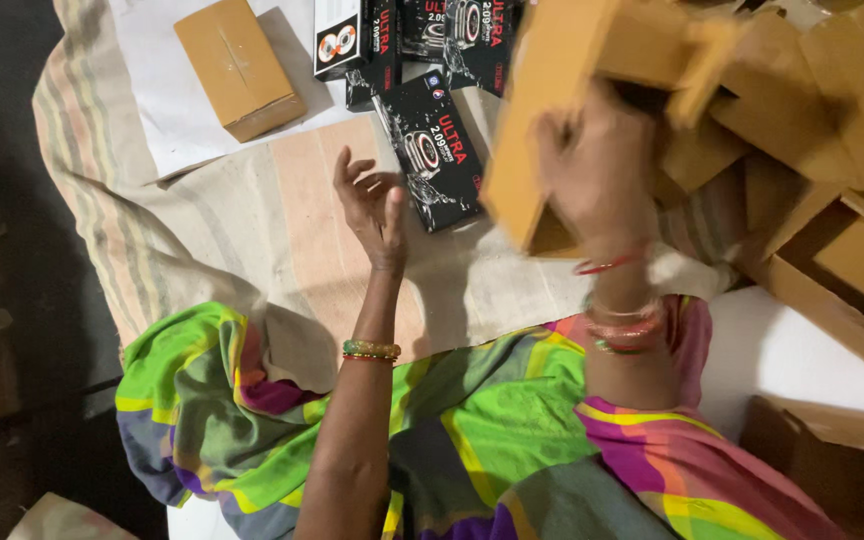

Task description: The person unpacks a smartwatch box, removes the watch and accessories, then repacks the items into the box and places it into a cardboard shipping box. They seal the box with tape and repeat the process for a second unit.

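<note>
Nearest the lens: lap covered in bright cloth (472, 440), green, yellow, pink and purple checks, filling the lower frame. Both forearms rise out of it.

Right hand (602, 175): raised, motion-blurred, clamped on an open brown cardboard carton (562, 90), fingers wrapped around its lower edge. The carton is tilted, one flap hanging loose at upper right. It hangs above the striped cloth, clear of the surface, just right of the black boxes. Red and pink bangles (624, 325) on that wrist.

Left hand (374, 205): empty, palm turned up and inward, fingers apart and loosely curled, holding nothing. It hovers over the striped cloth (252, 220), close to the nearest black box but not touching it. Green and red bangle (371, 350) on the forearm.

Outward from the left hand: one black printed box (432, 150) lies flat and angled just beyond the fingertips. More black printed boxes (412, 35) sit in a cluster along the top edge. A closed, taped brown carton (237, 65) rests on a white sheet (162, 100) at upper left, well apart from both hands.

Right side: a heap of flat and half-folded brown cartons (822, 150), stacked untidily. Another brown carton (832, 460) at lower right corner, partly cut off.
</note>
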